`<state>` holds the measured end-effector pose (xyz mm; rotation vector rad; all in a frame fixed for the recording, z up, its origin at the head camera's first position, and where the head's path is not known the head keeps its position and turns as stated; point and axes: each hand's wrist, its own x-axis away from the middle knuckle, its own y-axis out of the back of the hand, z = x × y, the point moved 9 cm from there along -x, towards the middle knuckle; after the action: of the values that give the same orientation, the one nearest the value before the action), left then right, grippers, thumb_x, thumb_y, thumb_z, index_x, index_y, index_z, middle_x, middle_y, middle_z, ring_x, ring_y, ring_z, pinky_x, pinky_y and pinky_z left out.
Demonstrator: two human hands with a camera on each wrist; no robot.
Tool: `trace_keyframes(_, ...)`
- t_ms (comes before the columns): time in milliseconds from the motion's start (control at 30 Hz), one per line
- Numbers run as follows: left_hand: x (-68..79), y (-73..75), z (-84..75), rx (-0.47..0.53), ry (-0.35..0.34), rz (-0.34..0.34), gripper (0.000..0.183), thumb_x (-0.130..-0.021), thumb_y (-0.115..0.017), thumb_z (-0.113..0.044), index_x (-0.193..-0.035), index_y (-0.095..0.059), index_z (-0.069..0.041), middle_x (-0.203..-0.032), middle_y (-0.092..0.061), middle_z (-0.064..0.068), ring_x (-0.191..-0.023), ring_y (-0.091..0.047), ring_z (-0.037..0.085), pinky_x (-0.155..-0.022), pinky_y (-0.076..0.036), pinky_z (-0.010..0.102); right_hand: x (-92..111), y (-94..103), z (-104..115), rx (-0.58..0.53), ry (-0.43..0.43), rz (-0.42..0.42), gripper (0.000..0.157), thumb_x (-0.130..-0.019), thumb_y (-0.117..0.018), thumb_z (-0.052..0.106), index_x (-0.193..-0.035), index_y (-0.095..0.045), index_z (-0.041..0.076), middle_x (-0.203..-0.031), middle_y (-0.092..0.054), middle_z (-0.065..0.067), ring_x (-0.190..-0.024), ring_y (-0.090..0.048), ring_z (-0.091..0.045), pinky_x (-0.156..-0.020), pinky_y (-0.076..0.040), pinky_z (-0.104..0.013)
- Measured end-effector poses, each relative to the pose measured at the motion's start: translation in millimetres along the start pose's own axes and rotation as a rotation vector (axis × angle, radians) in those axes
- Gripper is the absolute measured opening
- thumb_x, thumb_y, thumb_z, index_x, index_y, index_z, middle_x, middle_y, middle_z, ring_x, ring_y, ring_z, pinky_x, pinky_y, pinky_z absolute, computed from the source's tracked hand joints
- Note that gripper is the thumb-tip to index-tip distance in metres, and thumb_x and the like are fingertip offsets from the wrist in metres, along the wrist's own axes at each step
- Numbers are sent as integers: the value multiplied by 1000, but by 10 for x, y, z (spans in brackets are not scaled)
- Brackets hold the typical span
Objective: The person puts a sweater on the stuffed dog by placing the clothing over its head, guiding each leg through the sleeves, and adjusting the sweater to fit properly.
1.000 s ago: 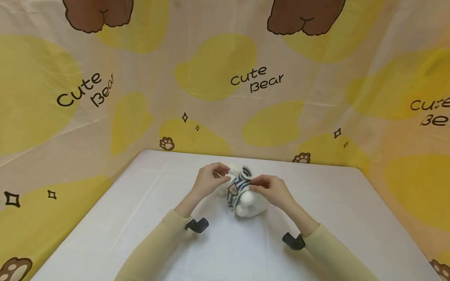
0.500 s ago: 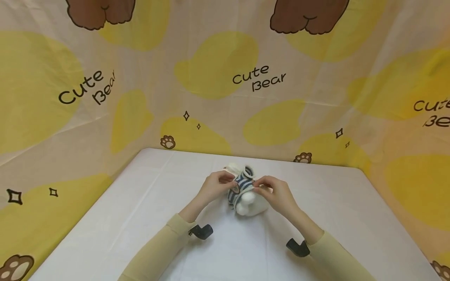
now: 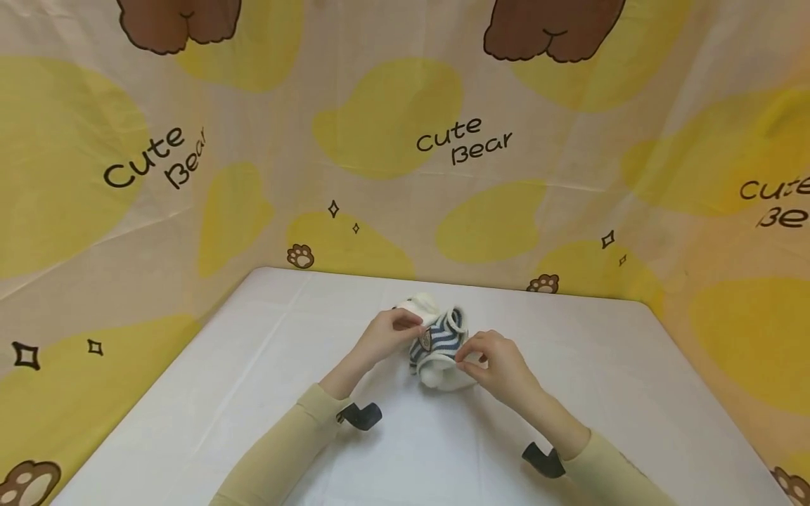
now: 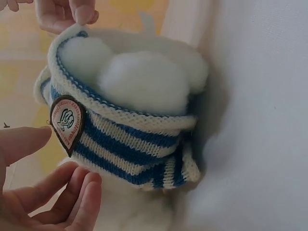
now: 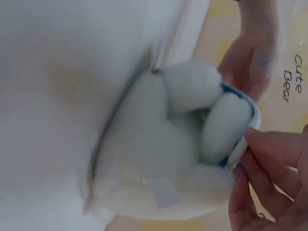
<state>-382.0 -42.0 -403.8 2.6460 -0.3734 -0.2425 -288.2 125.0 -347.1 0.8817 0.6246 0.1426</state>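
soft knit, pinched at the hem

i see a white plush toy (image 5: 134,144) lying on the white table (image 3: 411,450) between both hands, a blue-and-white striped knit sweater (image 4: 125,144) around part of it. the right hand (image 3: 496,364) has thumb and fingers pinched on the sweater's rolled hem (image 4: 139,120). the left hand (image 3: 384,336) keeps thumb and fingers apart beside the sewn badge (image 4: 66,122); i can't tell whether they touch it. i judge both light and squashy, the knit stretchy and easily snagged, so i'd favour the thick hem. the sweater's mouth encloses rounded stuffed limbs (image 4: 144,82).
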Motion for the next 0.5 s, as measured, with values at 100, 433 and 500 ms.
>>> trace_keyframes(100, 8, 4, 36, 19, 3, -19, 27, -84, -71, -29, -106, -67, -12, -100, -70, 2, -95, -65, 15, -82, -52, 32, -1, 8, 18, 1, -33, -41, 8, -78, -76, 11, -83, -71, 16, -81, -67, 7, -77, -61, -12, -63, -50, -23)
trace_keyframes(433, 151, -147, -137, 114, -181, 61, 22, -82, -74, -23, -99, -67, -11, -91, -68, 4, -83, -62, 12, -75, -51, 27, -46, -39, -203, -127, -244, -62, 11, -85, -70, 15, -95, -69, 11, -80, -71, 2, -69, -65, -9, -61, -50, -21)
trace_keyframes(500, 169, -216, -110, 139, -156, 106, 24, -81, -74, -21, -100, -67, -8, -93, -68, 6, -83, -62, 12, -75, -50, 26, -50, -61, -272, -159, -297, -60, 13, -85, -71, 16, -96, -69, 9, -78, -72, 0, -67, -65, -9, -59, -50, -21)
